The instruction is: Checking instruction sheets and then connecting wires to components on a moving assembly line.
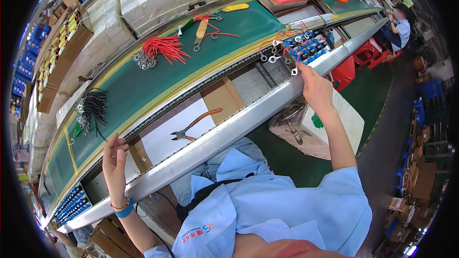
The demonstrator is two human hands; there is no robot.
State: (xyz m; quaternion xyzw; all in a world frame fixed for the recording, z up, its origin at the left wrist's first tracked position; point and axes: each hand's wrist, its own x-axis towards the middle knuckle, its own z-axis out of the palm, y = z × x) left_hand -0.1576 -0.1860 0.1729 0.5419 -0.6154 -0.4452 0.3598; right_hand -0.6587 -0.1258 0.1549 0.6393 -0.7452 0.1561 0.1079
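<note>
My right hand (316, 91) is closed in a pinch on a red wire with a ring terminal (294, 71), at the near edge of a group of blue-and-black components (306, 48) with red leads and rings. My left hand (114, 165) is raised over the left part of the bench, fingers loosely curled and thumb apart, with nothing visible in it. By its fingertips ends a stray wire from a bundle of black wires (94, 106) on the green belt (129, 100). Between my hands, orange-handled cutting pliers (191, 126) lie on a white sheet (165, 136) in the trough.
A bundle of red ring-terminal wires (162, 50) and a yellow-handled tool (201, 31) lie on the belt. The metal rail (215, 134) runs between me and the trough. More blue parts (74, 205) stand at lower left. A person (401, 28) sits far right, near red stools (366, 55).
</note>
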